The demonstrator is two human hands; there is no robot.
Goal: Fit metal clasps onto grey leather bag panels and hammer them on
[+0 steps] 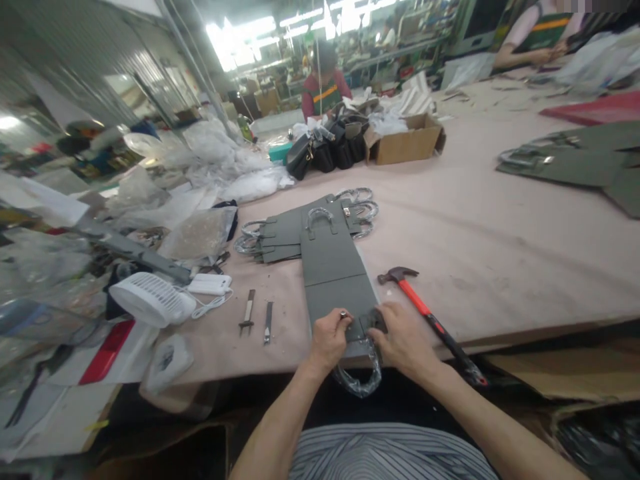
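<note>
A long grey-green bag panel (333,260) lies flat on the table in front of me, with plastic-wrapped handles at both ends. The near handle (359,387) hangs over the table edge. Over the panel's near end, my left hand (329,341) pinches a small shiny metal fitting (343,315) between thumb and fingertips. Close beside it, my right hand (404,339) has its fingers closed on a small dark piece (376,321) at the panel's right edge; blur keeps its kind unclear. To the right lies a claw hammer (425,310) with a red and black handle.
More grey panels (283,230) with wrapped handles are stacked beyond. Two slim tools (249,312) (269,323) and a white fan (150,299) lie left. Dark bags (330,150) and a cardboard box (406,140) stand at the back; other people work behind.
</note>
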